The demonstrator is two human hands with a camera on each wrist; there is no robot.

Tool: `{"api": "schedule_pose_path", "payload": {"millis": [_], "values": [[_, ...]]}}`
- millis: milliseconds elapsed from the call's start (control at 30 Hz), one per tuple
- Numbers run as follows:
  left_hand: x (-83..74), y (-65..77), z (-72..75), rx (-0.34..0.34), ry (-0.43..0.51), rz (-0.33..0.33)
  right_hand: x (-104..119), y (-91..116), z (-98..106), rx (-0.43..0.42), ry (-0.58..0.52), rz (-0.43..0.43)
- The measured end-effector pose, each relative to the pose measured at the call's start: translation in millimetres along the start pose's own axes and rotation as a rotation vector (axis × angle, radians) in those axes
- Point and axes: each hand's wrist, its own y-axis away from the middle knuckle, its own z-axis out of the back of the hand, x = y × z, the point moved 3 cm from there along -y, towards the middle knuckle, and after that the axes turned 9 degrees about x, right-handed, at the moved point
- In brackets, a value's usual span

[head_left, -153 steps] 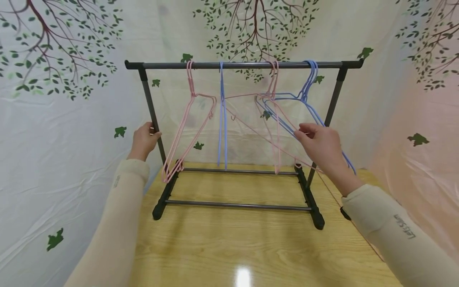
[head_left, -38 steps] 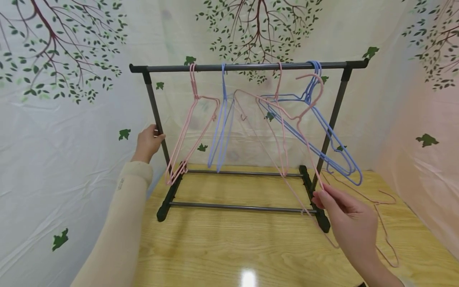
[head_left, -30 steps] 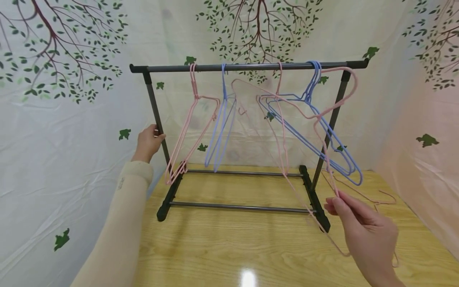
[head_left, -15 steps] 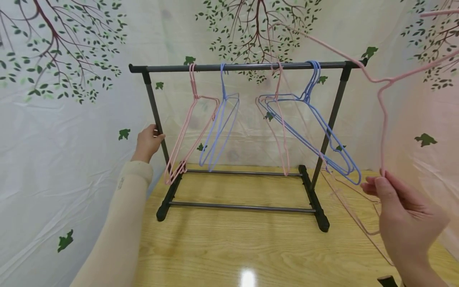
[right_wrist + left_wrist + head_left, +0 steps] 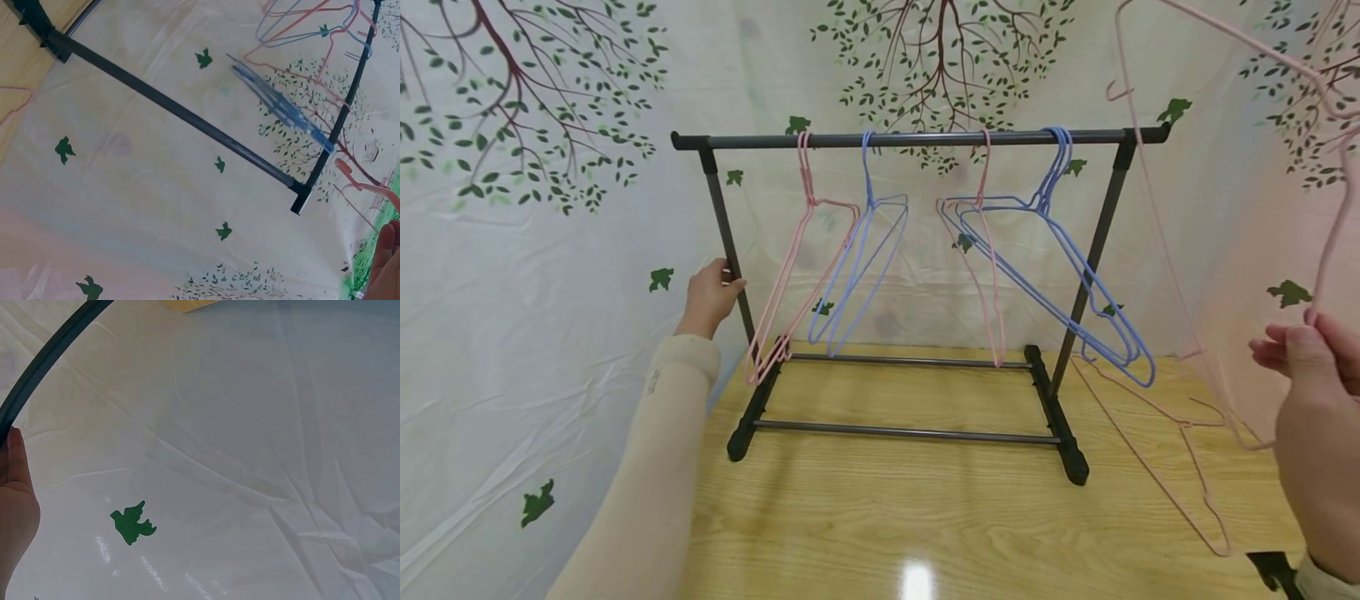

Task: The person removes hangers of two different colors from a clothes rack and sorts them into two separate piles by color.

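My right hand (image 5: 1318,400) pinches a pink clothes hanger (image 5: 1333,225) at the far right of the head view, apart from the rack; part of it runs out of frame. In the right wrist view the hand (image 5: 386,265) is at the lower right edge, below a pink hook (image 5: 359,181). My left hand (image 5: 710,296) grips the left upright (image 5: 721,221) of a black garment rack (image 5: 925,142), thumb in front, other fingers partly hidden. From its rail hang pink hangers (image 5: 808,200), blue hangers (image 5: 868,200), a pink hanger (image 5: 981,200) and more blue hangers (image 5: 1045,204).
Another pink hanger (image 5: 1183,425) lies on the wooden table (image 5: 880,517) right of the rack. The rack's black feet (image 5: 1071,454) and lower bars (image 5: 902,431) stand on that table. A leaf-printed cloth (image 5: 580,333) surrounds it on the sides and back.
My right hand has taken a pink hanger off the rail and carried it up and to the right, away from the rack. The middle blue hangers have swung. My left hand stays on the upright.
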Motion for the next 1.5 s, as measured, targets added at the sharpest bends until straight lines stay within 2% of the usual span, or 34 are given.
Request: {"api": "schedule_pose_path", "payload": {"millis": [200, 333, 500, 633, 733, 833, 867, 900, 967, 1033, 1100, 1167, 1267, 1333, 1500], "values": [[-0.4, 1.0, -0.1, 0.002, 0.0, 0.007, -19.0, -17.9, 11.0, -0.043, 0.124, 0.111], [-0.8, 1.7, 0.0, 0.005, -0.001, 0.007, -35.1, -27.4, 17.3, -0.068, 0.15, 0.041], [-1.5, 1.6, 0.4, 0.004, -0.005, 0.002, -52.1, -34.1, 23.6, -0.103, 0.085, -0.024], [-1.8, 1.8, 1.1, 0.008, -0.011, 0.001, -69.4, -34.7, 29.9, -0.064, 0.108, -0.082], [-1.4, 1.7, 0.9, 0.009, -0.009, 0.002, -86.7, -34.7, 32.9, -0.054, -0.087, -0.103], [-1.7, 1.8, 0.5, 0.006, -0.005, 0.003, -105.4, -31.7, 34.2, -0.071, -0.363, -0.114], [-2.0, 1.9, 0.4, 0.005, -0.004, 0.004, -112.1, -30.2, 35.1, -0.083, -0.434, -0.158], [-2.3, 2.0, 0.5, 0.003, -0.004, 0.004, -118.0, -28.0, 35.6, -0.075, -0.446, -0.187], [-2.7, 2.0, 0.5, 0.002, -0.006, 0.001, -128.8, -24.3, 38.0, -0.026, -0.434, -0.255], [-3.0, 1.8, 0.0, 0.003, -0.009, -0.001, -137.5, -18.9, 40.4, 0.054, -0.375, -0.3], [-3.0, 1.4, -0.7, 0.004, -0.012, -0.004, -146.2, -12.3, 43.5, 0.189, -0.449, -0.205], [-3.1, 0.9, -1.3, 0.005, -0.011, -0.008, -153.0, -5.6, 45.2, 0.263, -0.382, -0.197], [-3.0, 0.4, -1.6, 0.005, -0.009, -0.015, -162.8, 0.1, 45.2, 0.308, -0.306, -0.241], [-2.7, 0.0, -1.3, 0.003, -0.011, -0.019, -167.6, 3.0, 43.5, 0.303, -0.115, -0.383], [-1.2, -0.9, -0.3, -0.002, -0.016, -0.026, -178.2, 11.1, 38.5, 0.394, -0.115, -0.442]]}}
